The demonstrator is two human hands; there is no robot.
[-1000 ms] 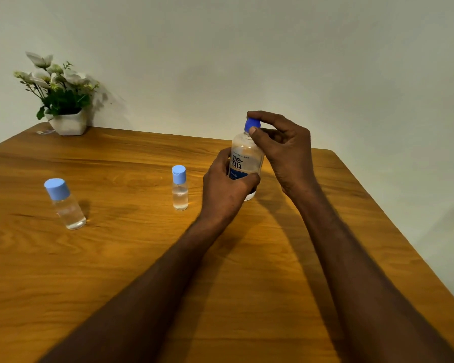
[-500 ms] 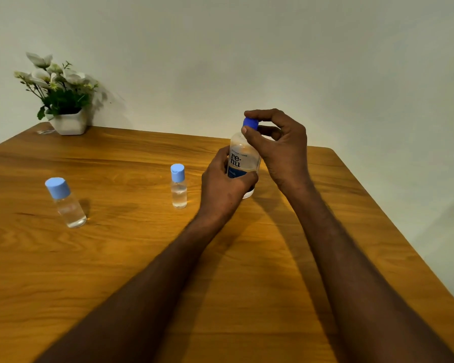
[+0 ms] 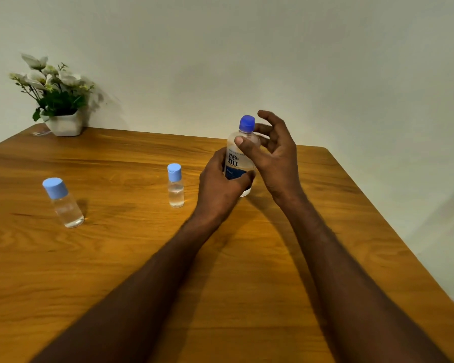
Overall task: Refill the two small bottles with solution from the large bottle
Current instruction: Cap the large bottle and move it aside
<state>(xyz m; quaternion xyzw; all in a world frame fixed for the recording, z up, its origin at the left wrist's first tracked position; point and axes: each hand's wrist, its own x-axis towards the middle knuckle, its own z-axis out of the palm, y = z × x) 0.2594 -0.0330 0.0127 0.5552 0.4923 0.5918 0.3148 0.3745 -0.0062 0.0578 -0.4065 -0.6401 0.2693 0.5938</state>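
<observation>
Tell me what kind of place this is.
Probably a room in a home, though little shows. A wooden table stands against a plain pale wall, with a small potted plant with white flowers in its far corner.

Large clear plastic bottle with dark blue cap (image 3: 240,155): white label printed "re·nu" in dark lettering, stacked in two lines; blue band beneath bearing a pale word, apparently "fresh"; small line above the brand name illegible.
</observation>
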